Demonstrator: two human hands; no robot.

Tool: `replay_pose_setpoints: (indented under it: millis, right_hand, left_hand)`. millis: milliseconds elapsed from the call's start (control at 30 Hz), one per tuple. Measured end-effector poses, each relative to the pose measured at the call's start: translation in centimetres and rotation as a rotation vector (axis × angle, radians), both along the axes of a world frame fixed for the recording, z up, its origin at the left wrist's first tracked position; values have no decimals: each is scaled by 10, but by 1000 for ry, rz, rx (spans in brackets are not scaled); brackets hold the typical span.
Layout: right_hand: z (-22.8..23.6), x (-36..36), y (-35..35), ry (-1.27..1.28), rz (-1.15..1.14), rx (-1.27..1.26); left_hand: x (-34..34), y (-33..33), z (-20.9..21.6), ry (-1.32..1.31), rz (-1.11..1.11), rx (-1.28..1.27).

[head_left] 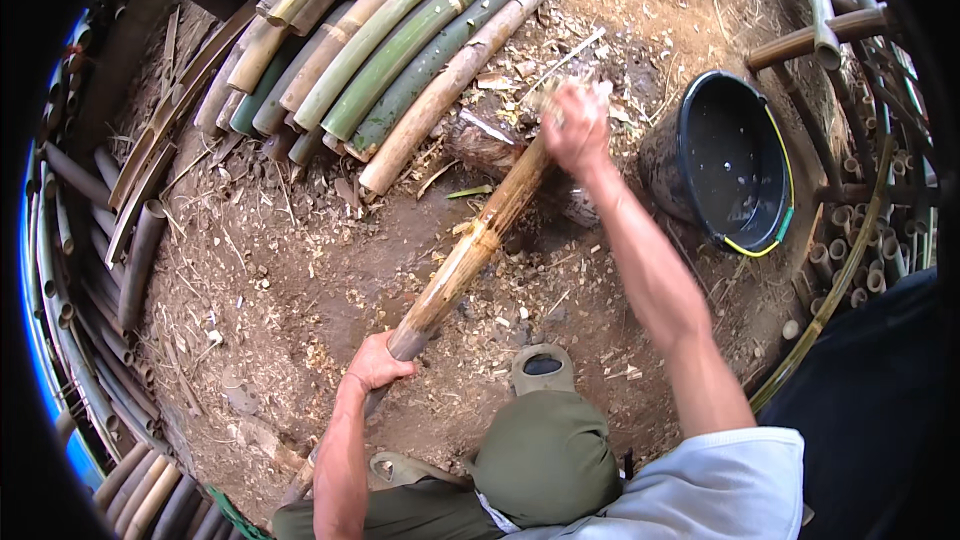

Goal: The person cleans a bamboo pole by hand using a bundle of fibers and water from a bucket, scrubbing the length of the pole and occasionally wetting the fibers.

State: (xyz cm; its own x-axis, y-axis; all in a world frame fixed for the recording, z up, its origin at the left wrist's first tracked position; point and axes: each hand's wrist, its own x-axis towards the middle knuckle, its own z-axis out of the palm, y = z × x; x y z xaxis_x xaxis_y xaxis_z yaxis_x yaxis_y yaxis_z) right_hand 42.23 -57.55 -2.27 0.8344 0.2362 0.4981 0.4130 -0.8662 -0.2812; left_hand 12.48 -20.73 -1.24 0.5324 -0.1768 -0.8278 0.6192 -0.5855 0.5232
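Note:
A wet, yellow-brown bamboo pole [470, 250] slants from beside my left leg toward the upper middle. My left hand [378, 362] is closed round its lower part, where the bamboo is darker. At the far end my right hand [578, 130] is closed and pressed to the pole, smeared a little by motion. A pale crumpled wad [592, 90] shows at its fingers; I cannot tell its material. The pole's far tip is hidden behind this hand. Beneath that end lies a short wooden block [480, 145], partly covered.
A black bucket [668, 175] of dark water with a yellow-green handle stands right of my right forearm. Green and tan bamboo poles [400, 50] are stacked at the upper left. More bamboo [75, 310] lines the left side. Shavings litter the dirt floor [270, 290].

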Motion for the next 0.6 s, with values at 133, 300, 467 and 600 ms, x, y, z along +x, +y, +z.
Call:
replay_pose_setpoints:
  millis: [133,300,467,600]
  right_hand:
    - [-8,-183,143,55,380,106]
    - [-11,-120,101,-202,295,-50]
    - [-15,5,-8,105,-120,86]
    - [-16,-152,117,33,242,-25]
  left_hand:
    - [11,-3,11,75,-83,108]
    - [-62,-51,22,-549,-153,808]
    - [-49,-65,3,-623,-47,843]
    - [-41,-40,11,-449,7,748]
